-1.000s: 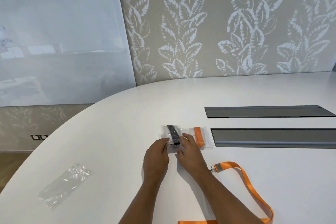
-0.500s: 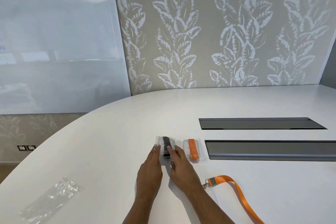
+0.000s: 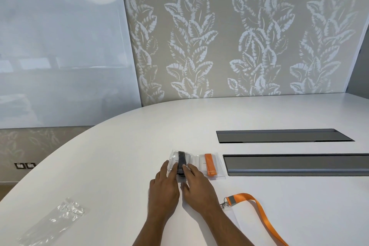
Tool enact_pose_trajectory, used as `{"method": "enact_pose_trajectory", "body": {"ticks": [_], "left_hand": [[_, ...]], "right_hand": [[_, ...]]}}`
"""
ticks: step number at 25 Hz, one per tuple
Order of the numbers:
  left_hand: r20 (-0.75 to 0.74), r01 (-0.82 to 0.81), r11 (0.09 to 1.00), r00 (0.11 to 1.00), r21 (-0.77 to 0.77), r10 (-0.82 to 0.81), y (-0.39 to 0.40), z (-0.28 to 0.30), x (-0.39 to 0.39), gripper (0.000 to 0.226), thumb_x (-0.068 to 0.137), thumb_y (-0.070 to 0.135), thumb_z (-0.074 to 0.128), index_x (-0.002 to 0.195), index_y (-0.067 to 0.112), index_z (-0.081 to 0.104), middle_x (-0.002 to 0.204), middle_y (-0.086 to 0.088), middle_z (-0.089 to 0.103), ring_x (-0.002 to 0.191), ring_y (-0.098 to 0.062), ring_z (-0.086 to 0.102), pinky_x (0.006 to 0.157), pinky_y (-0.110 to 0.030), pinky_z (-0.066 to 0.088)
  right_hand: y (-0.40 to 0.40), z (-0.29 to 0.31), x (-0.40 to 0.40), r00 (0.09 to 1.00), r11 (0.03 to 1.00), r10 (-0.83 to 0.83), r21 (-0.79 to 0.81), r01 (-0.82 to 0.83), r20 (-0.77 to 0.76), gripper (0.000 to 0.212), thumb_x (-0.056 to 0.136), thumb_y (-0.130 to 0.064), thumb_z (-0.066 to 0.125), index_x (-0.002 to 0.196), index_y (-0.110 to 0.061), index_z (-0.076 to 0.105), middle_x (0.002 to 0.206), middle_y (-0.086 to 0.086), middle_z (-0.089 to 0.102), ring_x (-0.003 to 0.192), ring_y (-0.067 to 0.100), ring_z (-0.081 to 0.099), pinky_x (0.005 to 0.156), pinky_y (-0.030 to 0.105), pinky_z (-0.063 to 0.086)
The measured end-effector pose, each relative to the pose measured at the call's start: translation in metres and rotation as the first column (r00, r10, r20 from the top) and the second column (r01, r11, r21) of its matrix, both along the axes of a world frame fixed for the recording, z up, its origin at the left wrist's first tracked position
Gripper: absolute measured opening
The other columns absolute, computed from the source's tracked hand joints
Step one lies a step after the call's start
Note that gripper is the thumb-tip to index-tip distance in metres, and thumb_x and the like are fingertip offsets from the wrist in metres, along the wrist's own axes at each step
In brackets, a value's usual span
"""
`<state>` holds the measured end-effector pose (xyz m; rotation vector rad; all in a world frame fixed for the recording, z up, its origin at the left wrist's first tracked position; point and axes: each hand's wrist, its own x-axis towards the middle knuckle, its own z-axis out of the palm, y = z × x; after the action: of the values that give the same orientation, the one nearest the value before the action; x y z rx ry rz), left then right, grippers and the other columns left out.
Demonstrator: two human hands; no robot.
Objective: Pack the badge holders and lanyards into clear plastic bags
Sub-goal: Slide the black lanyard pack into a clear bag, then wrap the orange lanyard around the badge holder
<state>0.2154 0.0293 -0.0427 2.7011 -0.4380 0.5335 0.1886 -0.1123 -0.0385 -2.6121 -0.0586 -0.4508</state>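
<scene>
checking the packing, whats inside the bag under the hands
A folded black lanyard lies inside the clear bag. Its near end is covered by the left hand and right hand, so any badge holder there cannot be seen.

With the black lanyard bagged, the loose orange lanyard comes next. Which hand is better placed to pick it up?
Right, probably. The right hand lies on the bag with the black lanyard, and the loose orange lanyard lies on the table just to its right. The left hand would have to cross over it.
</scene>
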Motion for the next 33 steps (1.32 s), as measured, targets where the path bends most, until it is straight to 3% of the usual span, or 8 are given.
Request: {"method": "enact_pose_trajectory", "body": {"ticks": [7, 11, 14, 17, 20, 23, 29, 33], "left_hand": [[-0.012, 0.048, 0.993, 0.999, -0.104, -0.05, 0.0, 0.001, -0.003, 0.085, 0.087, 0.01, 0.04, 0.159, 0.044, 0.008, 0.167, 0.005, 0.019, 0.15, -0.014, 0.023, 0.112, -0.034, 0.031], [0.014, 0.054, 0.976, 0.999, -0.209, -0.052, -0.002, 0.005, -0.007, 0.082, 0.09, 0.007, 0.038, 0.161, 0.028, 0.002, 0.168, 0.0, 0.014, 0.152, -0.019, 0.023, 0.109, -0.037, 0.037], [-0.035, -0.009, 0.928, 0.999, -0.373, -0.005, 0.002, 0.008, -0.012, 0.068, 0.096, 0.006, 0.042, 0.158, 0.016, 0.015, 0.162, -0.006, 0.026, 0.144, -0.027, 0.036, 0.109, -0.04, 0.042], [-0.067, -0.004, 0.877, 0.997, -0.481, -0.033, 0.016, 0.009, -0.029, 0.064, 0.099, 0.013, 0.045, 0.157, 0.023, 0.018, 0.153, 0.0, 0.035, 0.138, -0.019, 0.04, 0.109, -0.033, 0.04], [-0.075, 0.022, 0.899, 0.995, -0.438, -0.061, 0.027, 0.008, -0.051, 0.059, 0.101, 0.03, 0.044, 0.155, 0.031, 0.02, 0.152, 0.009, 0.035, 0.139, -0.011, 0.034, 0.11, -0.032, 0.036], [-0.06, 0.019, 0.926, 0.997, -0.378, -0.045, 0.038, 0.008, -0.068, 0.052, 0.101, 0.04, 0.042, 0.15, 0.032, 0.029, 0.147, 0.013, 0.039, 0.136, -0.01, 0.036, 0.109, -0.033, 0.037], [-0.039, -0.178, 0.941, 0.984, -0.286, 0.174, 0.058, 0.005, -0.094, 0.026, 0.096, 0.039, 0.05, 0.118, 0.028, 0.061, 0.122, 0.011, 0.055, 0.119, -0.017, 0.048, 0.099, -0.033, 0.034], [-0.065, -0.237, 0.951, 0.971, -0.197, 0.229, 0.085, 0.003, -0.107, 0.018, 0.096, 0.029, 0.048, 0.107, 0.023, 0.062, 0.112, 0.006, 0.058, 0.107, -0.022, 0.056, 0.088, -0.035, 0.042]], "right_hand": [[-0.001, -0.001, 0.003, 0.999, 0.997, -0.034, 0.073, 0.034, 0.009, 0.059, 0.102, -0.043, 0.048, 0.156, -0.027, 0.033, 0.16, -0.005, 0.037, 0.138, 0.017, 0.048, 0.108, 0.033, 0.047], [0.0, 0.002, 0.002, 0.994, 0.995, -0.067, 0.073, 0.061, 0.082, 0.058, 0.103, -0.041, 0.046, 0.156, -0.025, 0.031, 0.152, -0.003, 0.045, 0.125, 0.018, 0.058, 0.094, 0.033, 0.056], [0.001, 0.005, -0.004, 0.977, 0.99, -0.127, 0.084, 0.114, 0.169, 0.052, 0.1, -0.033, 0.053, 0.149, -0.018, 0.043, 0.138, 0.003, 0.056, 0.113, 0.023, 0.064, 0.081, 0.035, 0.057], [0.004, 0.009, -0.013, 0.937, 0.985, -0.168, 0.077, 0.151, 0.307, 0.032, 0.093, -0.023, 0.065, 0.124, -0.015, 0.064, 0.116, 0.005, 0.068, 0.093, 0.025, 0.07, 0.067, 0.035, 0.057], [0.002, 0.012, -0.017, 0.901, 0.987, -0.147, 0.004, 0.159, 0.408, 0.017, 0.084, -0.015, 0.075, 0.101, -0.017, 0.072, 0.093, 0.001, 0.074, 0.073, 0.021, 0.071, 0.054, 0.029, 0.053], [0.004, 0.01, -0.018, 0.884, 0.982, -0.07, -0.124, 0.143, 0.462, 0.007, 0.083, -0.015, 0.074, 0.091, -0.016, 0.073, 0.081, 0.0, 0.073, 0.065, 0.02, 0.068, 0.05, 0.031, 0.052], [0.015, 0.009, -0.021, 0.753, 0.907, 0.235, -0.416, 0.057, 0.615, 0.022, 0.092, -0.025, 0.055, 0.081, -0.015, 0.072, 0.068, 0.002, 0.067, 0.055, 0.025, 0.063, 0.043, 0.034, 0.044], [0.028, 0.017, -0.047, 0.754, 0.879, 0.329, -0.475, -0.025, 0.569, 0.01, 0.088, -0.018, 0.067, 0.078, -0.017, 0.069, 0.067, 0.001, 0.063, 0.056, 0.026, 0.06, 0.043, 0.034, 0.043]]}}
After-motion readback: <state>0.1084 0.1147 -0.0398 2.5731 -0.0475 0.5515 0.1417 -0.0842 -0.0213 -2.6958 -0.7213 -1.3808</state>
